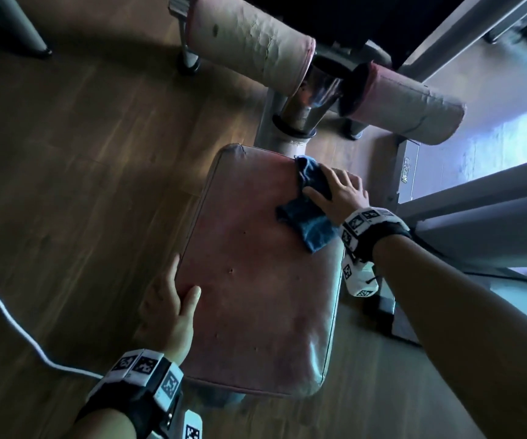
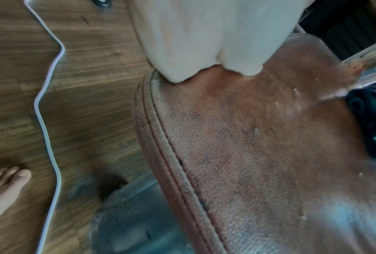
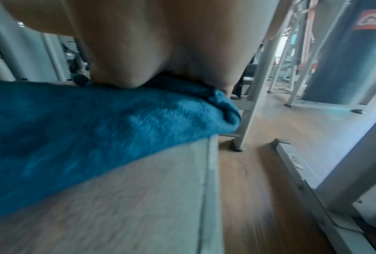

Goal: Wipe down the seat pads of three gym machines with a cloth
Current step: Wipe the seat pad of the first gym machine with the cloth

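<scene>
We press the blue cloth (image 1: 311, 204) flat against the seat pad (image 1: 255, 280) with our right hand (image 1: 339, 193). The fingers of this hand are extended and spread over the cloth, not curled round it; the thumb lies across the fabric. The cloth sits at the far right corner of the pad, partly bunched, with one end trailing back toward the wrist along the right edge.

Our left hand (image 1: 170, 305) braces the near left edge of the pad. Its thumb rests on the top surface; the other fingers lie down the side and we cannot tell how far they curl under it.

The governing relation: the pad's long axis runs from our body toward the roller pads (image 1: 249, 36) at the far end. The cloth occupies the far right corner only, so the unwiped surface lies to the left of and nearer than the right-hand fingers. The right hand is the one on the cloth. We judge the next stroke calls for drawing the cloth leftward or back along the long axis, with the left hand steadying the pad.

A white cable (image 1: 18, 331) lies on the wooden floor (image 1: 81, 185) to the left, clear of the pad.
</scene>
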Tool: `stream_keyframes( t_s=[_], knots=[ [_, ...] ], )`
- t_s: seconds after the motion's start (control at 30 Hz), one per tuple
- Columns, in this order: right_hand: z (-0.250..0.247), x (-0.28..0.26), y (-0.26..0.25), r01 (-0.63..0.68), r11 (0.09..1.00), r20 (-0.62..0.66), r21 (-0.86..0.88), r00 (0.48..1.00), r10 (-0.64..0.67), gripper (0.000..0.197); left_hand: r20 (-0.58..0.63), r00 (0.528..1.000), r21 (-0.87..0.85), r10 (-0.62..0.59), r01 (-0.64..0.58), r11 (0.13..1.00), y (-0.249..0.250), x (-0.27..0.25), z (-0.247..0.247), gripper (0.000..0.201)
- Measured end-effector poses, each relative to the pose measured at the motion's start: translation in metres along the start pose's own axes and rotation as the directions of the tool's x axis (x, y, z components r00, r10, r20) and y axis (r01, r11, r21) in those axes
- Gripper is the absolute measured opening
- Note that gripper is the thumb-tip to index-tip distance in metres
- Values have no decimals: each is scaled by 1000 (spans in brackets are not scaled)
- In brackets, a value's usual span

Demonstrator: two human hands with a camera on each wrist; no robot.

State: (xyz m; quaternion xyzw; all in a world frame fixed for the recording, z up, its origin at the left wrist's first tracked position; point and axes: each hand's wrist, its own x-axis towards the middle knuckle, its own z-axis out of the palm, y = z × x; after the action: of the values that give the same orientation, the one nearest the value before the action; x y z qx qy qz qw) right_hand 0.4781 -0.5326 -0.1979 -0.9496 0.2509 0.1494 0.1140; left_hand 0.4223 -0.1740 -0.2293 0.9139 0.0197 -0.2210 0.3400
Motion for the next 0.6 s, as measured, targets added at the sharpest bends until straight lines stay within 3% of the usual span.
stream_keyframes(
  t_s=[0.1,0.2,0.33,0.43,0.6],
  knots=[
    [-6,8,12,-113,991,94,65,990,107,64,13,1000,13,-11,11,1000,0,-1,-1,63],
    [-8,20,-8,-126,988,107,86,987,116,59,-4,1000,3,0,0,1000,1,0,-2,63],
    [-4,28,-46,-6,1000,59,-11,998,6,57,-20,1000,-13,0,0,1000,3,-1,-1,63],
    [-2,22,-33,64,998,19,5,998,-64,52,-5,999,-9,-37,37,999,3,-2,-1,62],
    [-4,27,-7,-111,987,113,113,989,98,51,39,991,56,-124,122,991,6,-3,-3,62]
  ],
)
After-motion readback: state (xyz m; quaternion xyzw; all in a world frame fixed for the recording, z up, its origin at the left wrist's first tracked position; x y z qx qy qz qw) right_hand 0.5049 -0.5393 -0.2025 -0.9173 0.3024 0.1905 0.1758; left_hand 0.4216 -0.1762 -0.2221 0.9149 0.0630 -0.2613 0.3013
